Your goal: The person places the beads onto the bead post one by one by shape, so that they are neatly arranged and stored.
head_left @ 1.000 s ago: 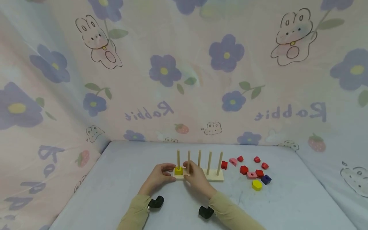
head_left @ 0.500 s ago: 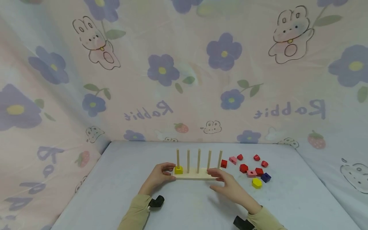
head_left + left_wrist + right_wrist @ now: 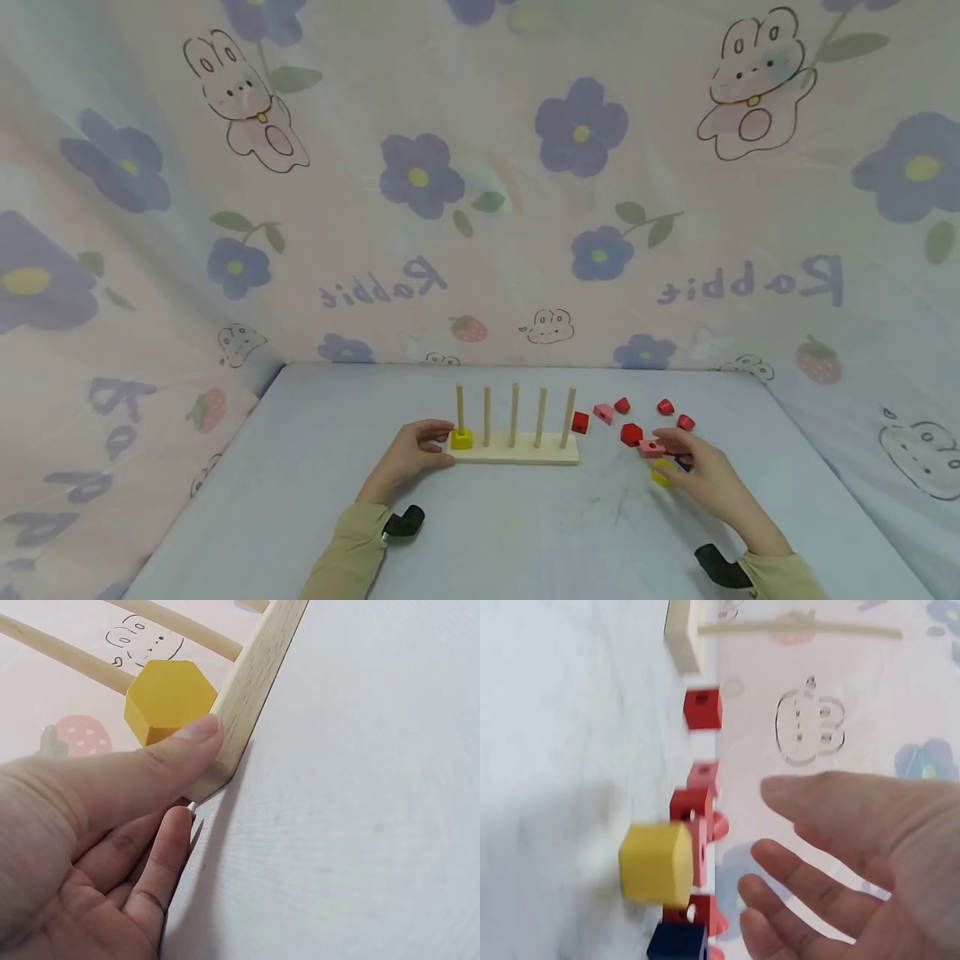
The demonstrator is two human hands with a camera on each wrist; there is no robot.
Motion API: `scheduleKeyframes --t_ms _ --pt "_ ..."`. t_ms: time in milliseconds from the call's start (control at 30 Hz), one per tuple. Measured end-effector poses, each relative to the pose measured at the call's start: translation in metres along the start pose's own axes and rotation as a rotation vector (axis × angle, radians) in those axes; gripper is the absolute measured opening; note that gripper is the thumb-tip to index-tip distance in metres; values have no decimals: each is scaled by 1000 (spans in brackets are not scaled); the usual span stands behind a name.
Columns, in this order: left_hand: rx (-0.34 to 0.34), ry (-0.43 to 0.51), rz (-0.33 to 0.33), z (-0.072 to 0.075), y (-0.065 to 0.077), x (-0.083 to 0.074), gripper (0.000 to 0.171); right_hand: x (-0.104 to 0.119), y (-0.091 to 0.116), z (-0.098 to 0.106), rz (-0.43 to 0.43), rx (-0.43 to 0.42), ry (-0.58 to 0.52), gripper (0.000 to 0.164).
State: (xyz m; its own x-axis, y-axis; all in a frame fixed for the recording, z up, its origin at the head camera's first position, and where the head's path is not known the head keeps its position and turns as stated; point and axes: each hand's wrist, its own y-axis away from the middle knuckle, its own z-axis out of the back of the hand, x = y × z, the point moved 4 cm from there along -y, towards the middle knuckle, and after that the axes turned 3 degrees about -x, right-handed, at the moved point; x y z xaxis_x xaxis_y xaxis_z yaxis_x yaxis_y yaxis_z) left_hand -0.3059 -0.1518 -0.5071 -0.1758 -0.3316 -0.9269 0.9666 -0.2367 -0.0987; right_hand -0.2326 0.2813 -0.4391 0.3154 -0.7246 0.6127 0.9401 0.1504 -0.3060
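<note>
A pale wooden peg board (image 3: 513,450) with several upright pegs stands mid-table, a yellow block (image 3: 462,440) low on its leftmost peg. At the board's left end, my left hand (image 3: 408,454) grips it; in the left wrist view the thumb (image 3: 199,729) lies on its edge beside the yellow block. My right hand (image 3: 705,477) hovers over the loose blocks, fingers spread and holding nothing. Nearest to it are a yellow hexagonal block (image 3: 656,862), a pink block (image 3: 649,449) and a dark blue block (image 3: 679,942), partly hidden by the fingers in the head view.
Beside the board's right end lies a red cube (image 3: 580,422). Further right are another pink block (image 3: 603,413), a red hexagonal block (image 3: 632,434) and small red pieces (image 3: 665,407) toward the back. A printed curtain (image 3: 495,250) hangs behind the table.
My right hand has left the second peg from the left and moved right, past the board, to the loose blocks. The left hand has stayed at the board's left end.
</note>
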Motion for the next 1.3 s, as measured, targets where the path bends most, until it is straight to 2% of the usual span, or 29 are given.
scheduleKeyframes --t_ms 133,367,667,1000,1300 --pt "-4 -4 9 2 -1 0 53 -13 1 1 -28 33 32 46" --pt "-4 7 17 3 1 0 54 -29 -3 -10 -59 81 55 46" --pt "-1 13 12 3 0 -1 53 -28 -3 -15 -67 94 74 43" --pt "7 18 1 3 -4 -1 52 -29 -3 -16 -170 133 159 43" --pt "10 28 8 3 -5 0 53 -34 -1 -16 -183 133 86 39"
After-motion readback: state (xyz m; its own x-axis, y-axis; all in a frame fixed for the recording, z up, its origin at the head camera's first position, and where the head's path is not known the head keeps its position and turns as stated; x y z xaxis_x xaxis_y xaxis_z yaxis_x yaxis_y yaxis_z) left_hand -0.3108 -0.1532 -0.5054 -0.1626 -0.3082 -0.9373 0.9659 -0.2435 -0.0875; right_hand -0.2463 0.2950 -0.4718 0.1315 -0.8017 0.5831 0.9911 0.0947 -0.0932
